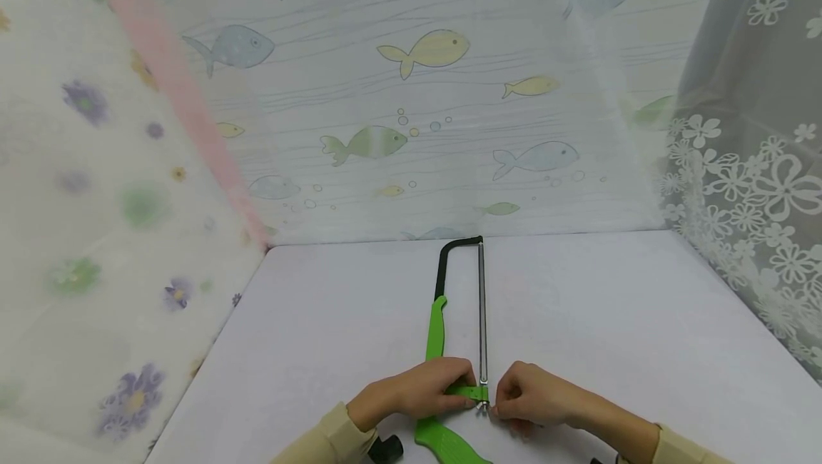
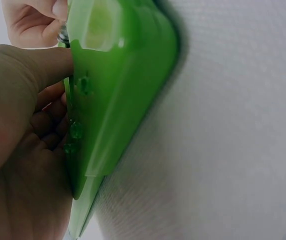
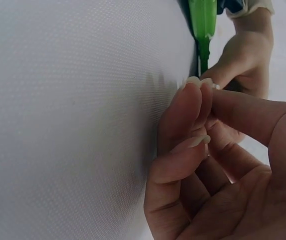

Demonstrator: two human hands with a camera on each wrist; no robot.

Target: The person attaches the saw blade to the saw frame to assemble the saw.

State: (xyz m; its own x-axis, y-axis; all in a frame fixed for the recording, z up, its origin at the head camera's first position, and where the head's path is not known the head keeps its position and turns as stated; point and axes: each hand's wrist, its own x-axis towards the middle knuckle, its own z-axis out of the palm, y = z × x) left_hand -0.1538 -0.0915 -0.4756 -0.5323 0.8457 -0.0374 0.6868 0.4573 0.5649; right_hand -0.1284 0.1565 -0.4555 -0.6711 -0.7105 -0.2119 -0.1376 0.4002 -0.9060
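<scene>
A hacksaw (image 1: 435,328) lies on the white table, with a green handle and body, a black bowed front frame and a grey blade (image 1: 482,307) running along its right side. My left hand (image 1: 433,385) grips the green body near the blade's near end, and the left wrist view shows the thumb against the green plastic. A small metal wing nut (image 1: 482,407) sits at that end. My right hand (image 1: 533,396) is curled beside it, thumb and fingertips pinching at the nut; the exact contact is partly hidden. The right wrist view shows the fingertips (image 3: 193,92) bunched together.
The white cloth-covered table (image 1: 334,300) reaches back to a fish-print curtain (image 1: 359,93). A flowered curtain (image 1: 128,235) hangs at the left and a grey lace one (image 1: 758,128) at the right. Something black (image 1: 387,447) is by the left sleeve.
</scene>
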